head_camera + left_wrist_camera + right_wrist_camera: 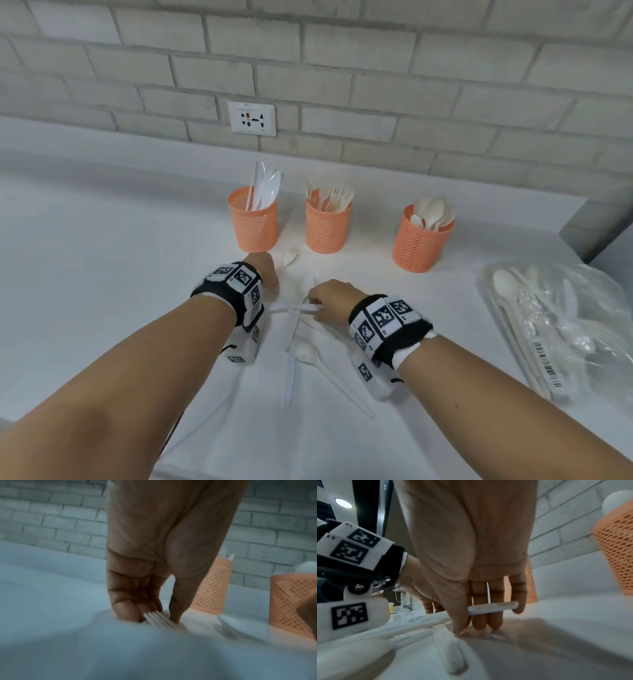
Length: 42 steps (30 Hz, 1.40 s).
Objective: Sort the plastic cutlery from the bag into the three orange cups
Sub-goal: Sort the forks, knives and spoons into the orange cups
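Three orange mesh cups stand at the back: the left cup (252, 224) holds clear knives, the middle cup (328, 228) forks, the right cup (419, 243) spoons. In front of them my left hand (265, 274) (154, 616) has its fingers curled, and thumb and fingers pinch a white fork (161, 620) at its tines on the counter. My right hand (329, 294) (474, 622) grips a white utensil handle (494, 607) (298, 307) under the thumb, fingertips on the counter. I cannot tell whether handle and fork are one piece. The bag (575, 318) lies at the right with cutlery in it.
Loose white cutlery lies between and below my hands: a small spoon (290, 256), a knife (291, 373), a long spoon (310, 353). A wall socket (251, 118) sits in the brick wall behind the cups. The counter ends at a dark gap (603, 236) on the right.
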Each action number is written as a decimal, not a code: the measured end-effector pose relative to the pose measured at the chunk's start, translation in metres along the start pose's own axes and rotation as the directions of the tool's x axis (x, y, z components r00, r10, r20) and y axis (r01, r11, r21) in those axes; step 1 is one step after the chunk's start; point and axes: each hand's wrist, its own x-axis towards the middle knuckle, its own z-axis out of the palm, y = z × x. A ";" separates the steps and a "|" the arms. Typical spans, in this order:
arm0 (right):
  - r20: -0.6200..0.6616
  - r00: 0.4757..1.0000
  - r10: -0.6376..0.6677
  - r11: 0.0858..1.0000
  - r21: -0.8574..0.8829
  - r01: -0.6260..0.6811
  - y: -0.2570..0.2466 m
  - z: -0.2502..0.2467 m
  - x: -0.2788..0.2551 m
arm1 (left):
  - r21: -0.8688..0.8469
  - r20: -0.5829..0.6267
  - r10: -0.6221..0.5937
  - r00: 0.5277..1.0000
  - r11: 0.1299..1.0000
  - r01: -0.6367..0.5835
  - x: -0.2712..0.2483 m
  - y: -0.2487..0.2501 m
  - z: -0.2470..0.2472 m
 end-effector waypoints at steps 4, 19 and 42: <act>0.006 1.000 0.007 0.993 0.119 -0.007 0.004 -0.009 -0.013 | -0.103 -0.030 0.002 1.000 0.995 -0.006 -0.002 -0.011 0.001; -0.103 0.993 -0.062 0.741 0.662 0.114 -0.045 -0.013 -0.018 | -0.833 -0.249 0.120 0.961 0.480 -0.276 -0.079 -0.018 0.000; 0.099 0.958 0.270 0.960 0.047 -0.275 -0.051 -0.001 0.022 | -0.928 -0.182 0.070 0.981 0.317 -0.195 -0.086 -0.053 0.004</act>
